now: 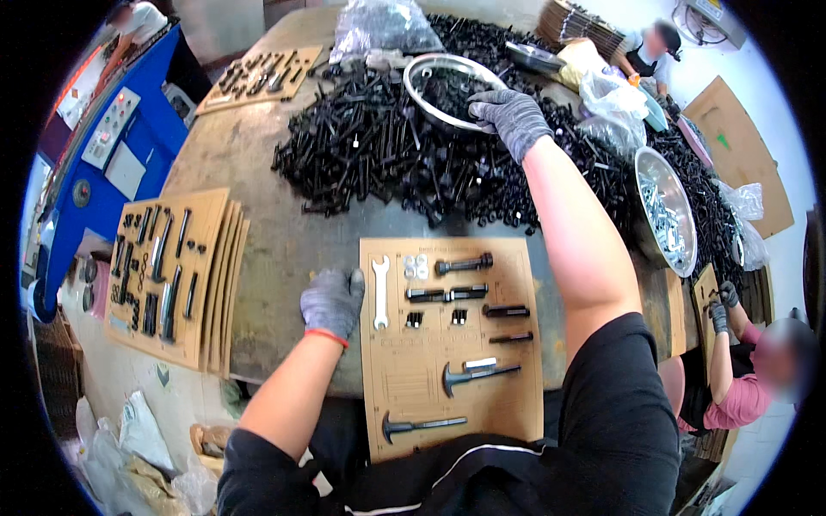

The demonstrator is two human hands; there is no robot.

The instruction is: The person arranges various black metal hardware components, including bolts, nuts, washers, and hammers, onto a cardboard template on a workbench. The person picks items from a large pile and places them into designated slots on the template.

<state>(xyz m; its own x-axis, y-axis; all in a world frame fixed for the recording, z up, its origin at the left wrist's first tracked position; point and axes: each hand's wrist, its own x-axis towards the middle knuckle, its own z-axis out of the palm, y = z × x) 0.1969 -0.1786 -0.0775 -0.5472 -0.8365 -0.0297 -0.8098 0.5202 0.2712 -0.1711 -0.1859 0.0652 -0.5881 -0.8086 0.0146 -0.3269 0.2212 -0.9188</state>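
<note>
The bolts are black, the board brown, the wristband red, the machine blue.

We wore grey gloves — a red band around the left wrist — and a white-striped, short-sleeved black top.

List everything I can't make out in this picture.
All in the head view:
Bottom edge of the cardboard board: hidden by the black shirt.
Palm of the right hand: hidden by the hand's own back.
Surface under the left hand: covered by it.
Exact shapes of the silver pieces: too small.
Head of the pink-sleeved co-worker: blurred.
</note>
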